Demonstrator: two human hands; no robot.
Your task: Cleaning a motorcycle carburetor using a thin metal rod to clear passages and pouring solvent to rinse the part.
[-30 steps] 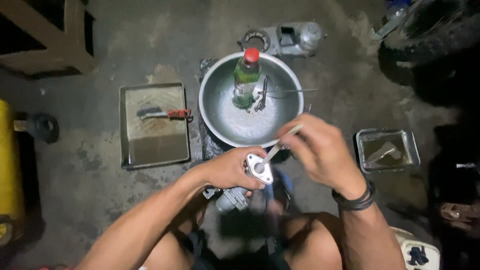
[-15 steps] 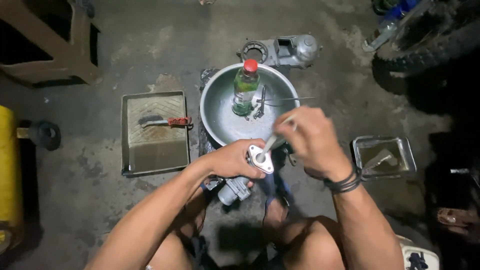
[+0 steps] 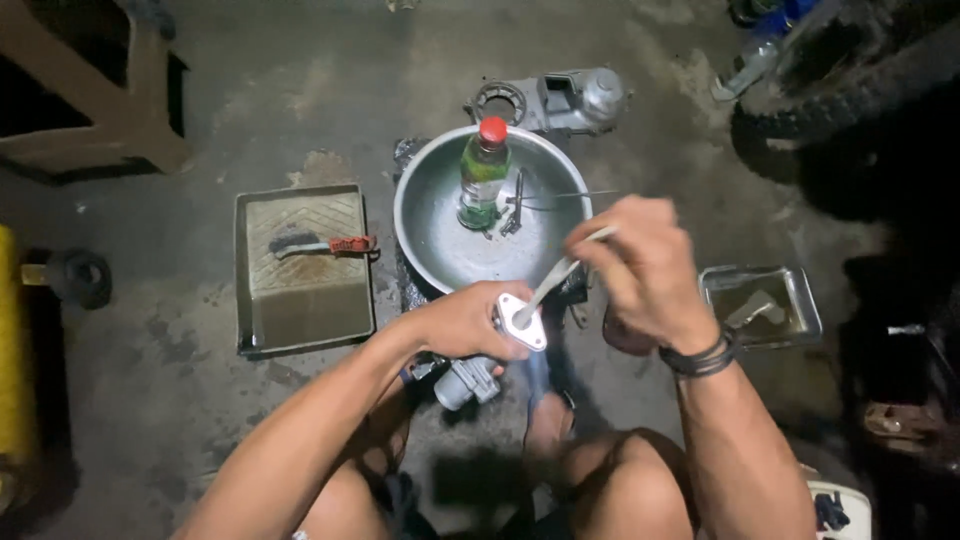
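My left hand grips a grey metal engine part with a flat flange and round opening turned up. My right hand holds a thin pale stick-like tool, its lower end poked into that opening. Both hands are above my knees, just in front of a round metal basin on the floor. In the basin stands a clear bottle with greenish liquid and a red cap, beside small metal tools.
A rectangular tray with a red-handled brush lies left of the basin. A smaller tray with dark liquid sits to the right. A grey engine cover lies behind the basin, a tyre at top right, a wooden frame at top left.
My right hand has shifted a little up and to the right, drawing the tool at a new angle in the opening. The left hand keeps its hold on the part.
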